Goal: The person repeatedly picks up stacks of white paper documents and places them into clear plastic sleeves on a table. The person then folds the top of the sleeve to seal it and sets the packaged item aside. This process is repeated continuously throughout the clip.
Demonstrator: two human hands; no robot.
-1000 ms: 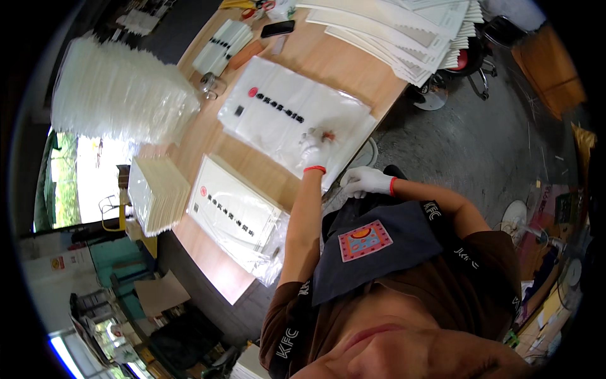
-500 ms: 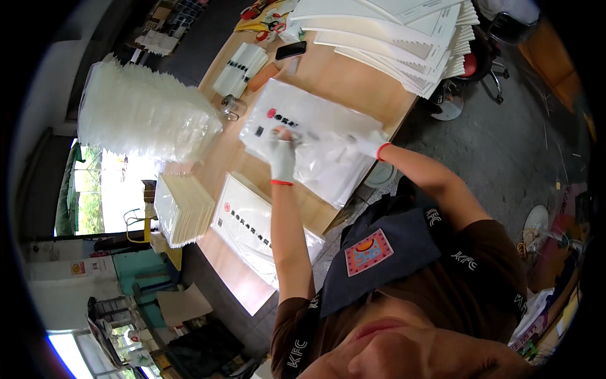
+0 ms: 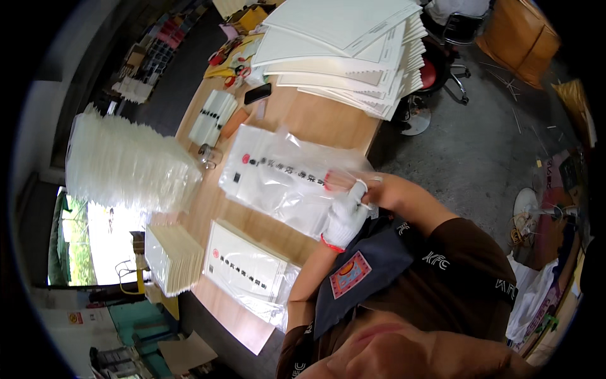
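While both hands meet at its near right edge:
Clear plastic bag (image 3: 284, 180): flat on the table (image 3: 315, 120), mid-scene.
Left hand (image 3: 346, 218): gloved, grip closed on the bag's edge.
Right hand (image 3: 372, 189): mostly hidden; grip probably pinching the same edge, though I cannot tell.
Paper stack (image 3: 347, 50): far right.
Finished packet (image 3: 246, 268): near left.

Your left hand (image 3: 344, 218) wears a white glove with a red cuff. The bag (image 3: 284, 177) under it is clear with red and black print, the table (image 3: 315, 117) pale wood, your apron (image 3: 366, 271) dark navy.
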